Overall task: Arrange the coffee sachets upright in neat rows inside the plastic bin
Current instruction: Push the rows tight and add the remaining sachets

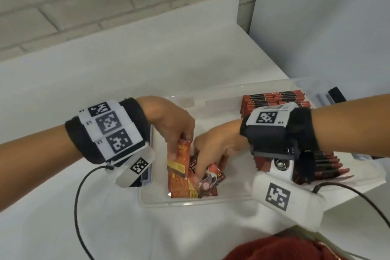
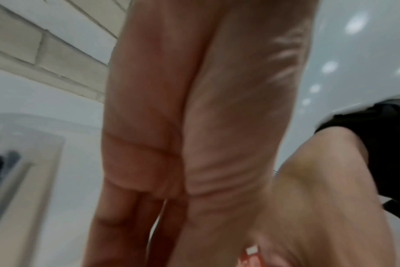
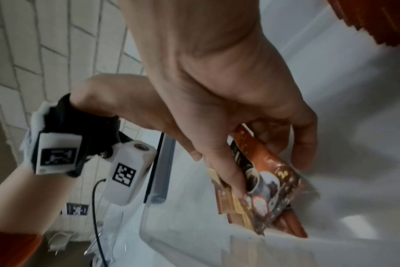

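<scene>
A clear plastic bin point(image 1: 190, 203) stands on the white table. Upright red-and-black sachets fill rows point(image 1: 274, 99) along its right side, partly hidden by my right wrist. Loose sachets point(image 1: 190, 188) lie in a heap at its near left. My left hand point(image 1: 179, 146) pinches an orange-red sachet point(image 1: 184, 156) that stands on edge above the heap. My right hand point(image 1: 209, 167) reaches into the heap. In the right wrist view its thumb and fingers point(image 3: 228, 171) curl round a sachet with a cup picture point(image 3: 269, 184). The left wrist view is blurred and shows only a palm and fingers point(image 2: 130, 225).
A brick wall runs behind the table and a white panel point(image 1: 316, 17) rises at the right. Black cables point(image 1: 78, 207) trail from both wrist units across the near table. The bin has dark latches point(image 1: 337, 95) at its ends. Red clothing point(image 1: 274, 249) shows at the bottom.
</scene>
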The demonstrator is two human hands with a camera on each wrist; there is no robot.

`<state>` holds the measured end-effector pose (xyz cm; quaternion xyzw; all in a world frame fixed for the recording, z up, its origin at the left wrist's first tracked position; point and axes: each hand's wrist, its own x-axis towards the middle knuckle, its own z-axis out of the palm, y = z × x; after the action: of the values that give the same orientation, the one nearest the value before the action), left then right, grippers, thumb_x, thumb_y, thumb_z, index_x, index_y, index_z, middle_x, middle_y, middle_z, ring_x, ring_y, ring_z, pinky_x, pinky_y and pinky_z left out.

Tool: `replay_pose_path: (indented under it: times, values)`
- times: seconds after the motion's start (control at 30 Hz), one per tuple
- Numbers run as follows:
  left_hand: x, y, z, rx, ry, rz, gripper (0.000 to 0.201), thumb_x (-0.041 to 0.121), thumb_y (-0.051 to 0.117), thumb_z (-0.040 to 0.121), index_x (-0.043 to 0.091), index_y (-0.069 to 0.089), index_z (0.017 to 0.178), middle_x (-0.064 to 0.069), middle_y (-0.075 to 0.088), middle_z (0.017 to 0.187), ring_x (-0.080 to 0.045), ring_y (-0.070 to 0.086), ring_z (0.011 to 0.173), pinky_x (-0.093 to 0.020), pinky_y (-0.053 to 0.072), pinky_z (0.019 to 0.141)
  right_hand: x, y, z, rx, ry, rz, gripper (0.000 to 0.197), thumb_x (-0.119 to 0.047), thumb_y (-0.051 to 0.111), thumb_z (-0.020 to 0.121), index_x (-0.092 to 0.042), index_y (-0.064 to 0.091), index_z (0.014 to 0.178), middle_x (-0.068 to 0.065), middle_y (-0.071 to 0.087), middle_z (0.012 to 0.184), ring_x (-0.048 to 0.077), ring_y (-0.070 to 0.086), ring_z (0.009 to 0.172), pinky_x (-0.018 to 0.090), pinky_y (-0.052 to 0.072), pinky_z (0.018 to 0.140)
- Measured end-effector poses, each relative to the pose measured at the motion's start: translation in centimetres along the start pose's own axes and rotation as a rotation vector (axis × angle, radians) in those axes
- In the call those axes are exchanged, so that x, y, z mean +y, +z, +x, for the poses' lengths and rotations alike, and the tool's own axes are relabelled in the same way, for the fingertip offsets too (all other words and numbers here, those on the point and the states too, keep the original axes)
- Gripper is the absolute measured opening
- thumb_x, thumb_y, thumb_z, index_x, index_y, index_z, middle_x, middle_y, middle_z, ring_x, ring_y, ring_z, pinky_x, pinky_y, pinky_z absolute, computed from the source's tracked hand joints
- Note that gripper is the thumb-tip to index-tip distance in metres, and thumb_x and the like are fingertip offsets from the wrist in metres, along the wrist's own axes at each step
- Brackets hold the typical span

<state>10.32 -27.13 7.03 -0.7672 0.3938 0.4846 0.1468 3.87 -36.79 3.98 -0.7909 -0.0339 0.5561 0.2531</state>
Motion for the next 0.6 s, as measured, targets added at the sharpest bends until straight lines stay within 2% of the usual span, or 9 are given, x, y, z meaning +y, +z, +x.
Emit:
replay_pose_path:
  times: [0.1, 0.17, 0.23, 0.27, 0.33, 0.4, 0.47, 0.53, 0.6]
  values:
    - [-0.2, 0.2, 0.2, 0.052, -0.014, -0.028, 0.032, 0.022, 0.072, 0.084, 0.013, 0.062, 0.113, 0.006, 0.063, 0.097, -0.008, 0.053, 0.084, -0.010, 0.036, 0.065, 0.3, -0.6, -0.4, -0.066, -0.027, 0.124, 0.036, -0.008, 0.067, 0.088, -0.011, 0.057, 0.122, 0.010, 0.064, 0.117, 0.024, 0.061, 0.104, 0.039, 0.049, 0.098]
    - [-0.5, 0.0, 0.0, 0.103, -0.020, -0.065, 0.029, 0.023, 0.072, 0.084, 0.017, 0.057, 0.109, 0.014, 0.056, 0.087, -0.002, 0.050, 0.075, -0.010, 0.034, 0.063, 0.8, -1.3, -1.4, -0.089, -0.059, 0.245, 0.030, -0.004, 0.063, 0.090, -0.007, 0.059, 0.120, 0.012, 0.067, 0.108, 0.025, 0.063, 0.097, 0.045, 0.049, 0.099]
    - [-0.9, -0.4, -0.7, 0.152, -0.010, -0.119, 0.023, 0.028, 0.072, 0.084, 0.021, 0.056, 0.099, 0.015, 0.057, 0.084, -0.001, 0.052, 0.075, -0.014, 0.038, 0.066, 1.4, -2.2, -2.5, -0.055, -0.103, 0.375, 0.030, 0.000, 0.059, 0.092, 0.000, 0.056, 0.121, 0.018, 0.068, 0.111, 0.028, 0.064, 0.098, 0.048, 0.050, 0.097]
    - [-1.2, -0.6, -1.2, 0.175, 0.002, -0.154, 0.021, 0.030, 0.072, 0.084, 0.021, 0.058, 0.097, 0.013, 0.062, 0.088, -0.002, 0.055, 0.079, -0.017, 0.041, 0.072, 1.8, -2.7, -3.0, -0.029, -0.132, 0.447, 0.030, 0.002, 0.057, 0.092, 0.002, 0.055, 0.122, 0.019, 0.067, 0.114, 0.028, 0.065, 0.099, 0.048, 0.051, 0.095]
    - [-1.5, -1.1, -2.2, 0.224, 0.032, -0.253, 0.021, 0.034, 0.071, 0.084, 0.022, 0.061, 0.097, 0.011, 0.068, 0.097, -0.011, 0.062, 0.091, -0.026, 0.048, 0.083, 2.7, -3.5, -4.3, 0.017, -0.207, 0.592, 0.023, 0.004, 0.056, 0.091, 0.002, 0.057, 0.115, 0.018, 0.069, 0.108, 0.026, 0.068, 0.094, 0.048, 0.055, 0.089]
    - [-1.6, -1.5, -3.0, 0.261, 0.063, -0.432, 0.021, 0.033, 0.070, 0.085, 0.023, 0.060, 0.100, 0.008, 0.070, 0.099, -0.016, 0.066, 0.091, -0.031, 0.053, 0.083, 3.6, -4.1, -5.6, 0.071, -0.278, 0.697, 0.023, 0.004, 0.055, 0.091, -0.001, 0.056, 0.114, 0.018, 0.069, 0.111, 0.027, 0.068, 0.095, 0.048, 0.054, 0.090]
    - [-1.3, -1.8, -3.4, 0.288, 0.107, -0.633, 0.024, 0.027, 0.070, 0.086, 0.020, 0.058, 0.105, 0.002, 0.071, 0.095, -0.013, 0.068, 0.089, -0.030, 0.057, 0.079, 4.5, -4.4, -7.0, 0.151, -0.327, 0.797, 0.020, 0.000, 0.053, 0.094, -0.004, 0.054, 0.113, 0.022, 0.066, 0.116, 0.028, 0.067, 0.096, 0.050, 0.054, 0.089]
    - [-0.9, -2.2, -3.7, 0.346, 0.149, -0.755, 0.029, 0.023, 0.070, 0.085, 0.017, 0.057, 0.110, 0.001, 0.070, 0.089, -0.012, 0.067, 0.086, -0.030, 0.057, 0.076, 5.3, -4.3, -8.4, 0.214, -0.383, 0.875, 0.012, -0.011, 0.050, 0.098, -0.006, 0.057, 0.106, 0.021, 0.067, 0.116, 0.027, 0.067, 0.094, 0.049, 0.056, 0.085]
    - [-0.2, -2.7, -3.8, 0.423, 0.198, -0.829, 0.033, 0.023, 0.070, 0.084, 0.017, 0.057, 0.113, 0.003, 0.070, 0.084, -0.009, 0.066, 0.082, -0.026, 0.054, 0.073, 6.1, -4.1, -9.9, 0.256, -0.456, 0.893, 0.022, -0.027, 0.052, 0.095, -0.008, 0.061, 0.103, 0.014, 0.071, 0.110, 0.025, 0.069, 0.095, 0.042, 0.058, 0.085]
